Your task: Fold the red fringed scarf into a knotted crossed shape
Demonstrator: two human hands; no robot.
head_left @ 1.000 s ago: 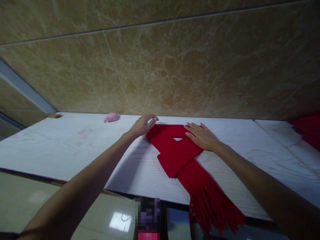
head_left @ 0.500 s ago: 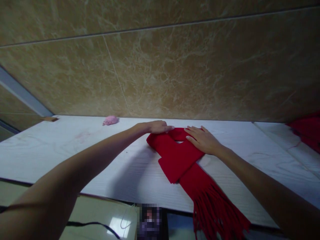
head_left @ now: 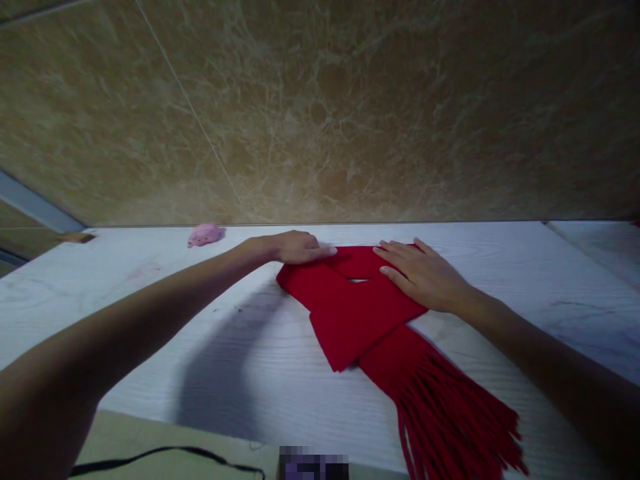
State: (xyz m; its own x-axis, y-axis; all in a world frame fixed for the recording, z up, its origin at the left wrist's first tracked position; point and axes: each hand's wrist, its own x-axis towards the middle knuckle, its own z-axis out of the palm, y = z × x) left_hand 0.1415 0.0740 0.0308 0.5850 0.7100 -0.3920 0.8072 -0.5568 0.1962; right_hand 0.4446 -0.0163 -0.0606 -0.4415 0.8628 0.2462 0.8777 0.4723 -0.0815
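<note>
A red scarf (head_left: pixel 350 313) lies folded over itself on the white table (head_left: pixel 150 320), its fringe (head_left: pixel 450 420) trailing toward the near edge. My left hand (head_left: pixel 295 247) rests flat on the scarf's far left fold, fingers stretched out toward the right. My right hand (head_left: pixel 425 275) lies open and flat on the right part of the fold, fingers apart. A small gap in the cloth shows between the two hands.
A small pink object (head_left: pixel 204 234) sits near the back of the table by the brown marble wall (head_left: pixel 320 107). A black cable (head_left: pixel 165 457) runs below the table's near edge. A second tabletop (head_left: pixel 600 243) adjoins at the right.
My left hand has gone from a lifted, curled grip at the scarf's corner to lying flat on the fold. The right hand has stayed put. The camera moved closer and lower.
</note>
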